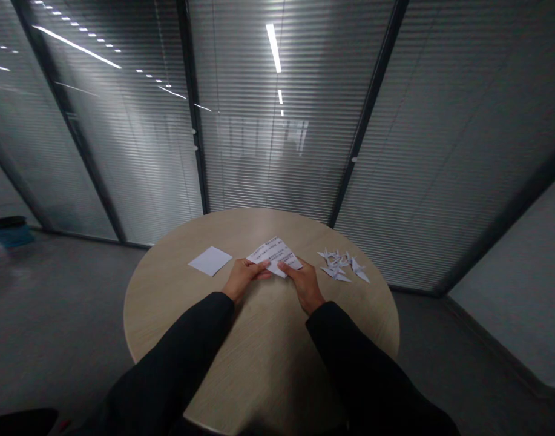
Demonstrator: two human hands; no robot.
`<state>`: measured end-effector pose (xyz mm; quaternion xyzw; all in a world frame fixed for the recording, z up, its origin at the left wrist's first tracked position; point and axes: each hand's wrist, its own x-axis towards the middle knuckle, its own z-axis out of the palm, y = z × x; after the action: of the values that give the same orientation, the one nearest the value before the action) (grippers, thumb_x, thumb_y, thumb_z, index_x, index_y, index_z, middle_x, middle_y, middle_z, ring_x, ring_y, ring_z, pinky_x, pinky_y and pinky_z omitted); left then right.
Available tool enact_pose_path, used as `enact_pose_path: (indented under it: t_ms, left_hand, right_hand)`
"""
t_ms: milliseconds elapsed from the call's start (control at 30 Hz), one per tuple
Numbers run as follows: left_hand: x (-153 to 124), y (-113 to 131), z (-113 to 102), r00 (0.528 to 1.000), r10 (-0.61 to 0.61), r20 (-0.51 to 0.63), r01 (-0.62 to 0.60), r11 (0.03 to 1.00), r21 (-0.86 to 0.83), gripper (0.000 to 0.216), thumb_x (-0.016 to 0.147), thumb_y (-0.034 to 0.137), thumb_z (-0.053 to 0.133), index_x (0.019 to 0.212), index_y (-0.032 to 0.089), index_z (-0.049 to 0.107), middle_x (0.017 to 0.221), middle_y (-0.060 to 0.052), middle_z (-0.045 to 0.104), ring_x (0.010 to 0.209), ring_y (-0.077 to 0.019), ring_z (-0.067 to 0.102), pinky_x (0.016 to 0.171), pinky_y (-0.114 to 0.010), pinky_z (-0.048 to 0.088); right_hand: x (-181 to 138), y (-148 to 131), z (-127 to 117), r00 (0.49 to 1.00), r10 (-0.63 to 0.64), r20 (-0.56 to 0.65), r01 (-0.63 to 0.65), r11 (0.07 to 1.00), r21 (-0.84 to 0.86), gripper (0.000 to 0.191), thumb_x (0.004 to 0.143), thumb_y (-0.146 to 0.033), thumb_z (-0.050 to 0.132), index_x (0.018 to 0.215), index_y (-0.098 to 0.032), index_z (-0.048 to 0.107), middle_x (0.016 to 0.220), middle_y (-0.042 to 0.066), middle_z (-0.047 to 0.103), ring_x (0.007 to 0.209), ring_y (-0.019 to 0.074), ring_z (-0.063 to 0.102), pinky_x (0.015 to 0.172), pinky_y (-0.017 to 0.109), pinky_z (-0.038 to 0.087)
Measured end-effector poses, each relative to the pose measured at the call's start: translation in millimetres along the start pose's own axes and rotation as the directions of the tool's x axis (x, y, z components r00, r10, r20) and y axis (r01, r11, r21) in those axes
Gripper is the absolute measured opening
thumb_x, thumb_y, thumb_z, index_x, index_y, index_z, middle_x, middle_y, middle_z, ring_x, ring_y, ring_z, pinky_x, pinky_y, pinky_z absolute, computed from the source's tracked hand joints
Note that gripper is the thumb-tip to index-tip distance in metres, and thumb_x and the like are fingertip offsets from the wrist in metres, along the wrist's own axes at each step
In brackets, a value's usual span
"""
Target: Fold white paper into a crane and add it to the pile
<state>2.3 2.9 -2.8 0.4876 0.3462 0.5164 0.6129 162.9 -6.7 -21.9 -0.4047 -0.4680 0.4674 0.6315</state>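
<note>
Left hand (243,275) pinching printed paper (273,255) (folded), right hand (303,283) gripping its other edge

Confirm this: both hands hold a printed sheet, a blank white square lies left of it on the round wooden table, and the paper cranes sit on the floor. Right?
No: the head view shows the paper cranes on the round wooden table, right of the right hand, not on the floor. The rest stands.
</note>
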Motion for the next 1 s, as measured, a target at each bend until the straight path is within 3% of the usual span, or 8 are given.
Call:
enact_pose_path:
  t_ms: [433, 600, 800, 1000]
  left_hand:
    - [4.4, 0.2, -6.2, 0.997, 0.075, -0.028, -0.070, 0.986, 0.151, 0.040, 0.054, 0.043, 0.082, 0.074, 0.009, 0.072, 0.075, -0.012, 0.074, 0.065, -0.0211, 0.069, 0.071, -0.033, 0.056]
    - [9.3, 0.5, -11.7, 0.997, 0.059, -0.045, -0.047, 0.971, 0.234, 0.039, 0.048, 0.041, 0.085, 0.067, 0.009, 0.072, 0.069, -0.011, 0.073, 0.061, -0.0205, 0.067, 0.065, -0.031, 0.055]
    - [8.2, -0.7, -8.4, 1.000, -0.027, 0.014, 0.025, 0.988, 0.152, 0.047, 0.042, 0.041, 0.087, 0.074, 0.010, 0.073, 0.081, -0.012, 0.074, 0.068, -0.0204, 0.067, 0.070, -0.033, 0.054]
    - [8.0, -2.9, -11.9, 1.000, -0.015, -0.006, 0.016, 0.947, 0.322, 0.043, 0.051, 0.046, 0.082, 0.065, 0.007, 0.072, 0.064, -0.011, 0.071, 0.056, -0.0183, 0.063, 0.061, -0.031, 0.051]
  right_hand:
    - [0.2, 0.4, -3.2, 0.992, 0.047, 0.117, -0.045, 0.999, -0.016, 0.040, 0.059, -0.038, 0.080, 0.092, -0.016, 0.073, 0.095, 0.008, 0.074, 0.085, 0.0252, 0.068, 0.082, 0.038, 0.049]
    - [0.7, -1.3, -4.5, 0.990, 0.112, 0.092, -0.101, 0.988, -0.114, 0.038, 0.056, -0.036, 0.082, 0.086, -0.014, 0.074, 0.089, 0.009, 0.074, 0.080, 0.0248, 0.067, 0.078, 0.037, 0.049]
    - [0.6, 1.3, -2.9, 0.993, 0.101, 0.068, -0.095, 0.992, -0.087, 0.042, 0.053, -0.039, 0.082, 0.086, -0.014, 0.074, 0.090, 0.009, 0.074, 0.081, 0.0250, 0.067, 0.079, 0.038, 0.049]
    - [1.1, 2.5, -2.4, 0.989, 0.113, 0.095, -0.102, 0.988, -0.116, 0.041, 0.054, -0.040, 0.081, 0.085, -0.014, 0.074, 0.090, 0.009, 0.074, 0.082, 0.0253, 0.068, 0.080, 0.037, 0.049]
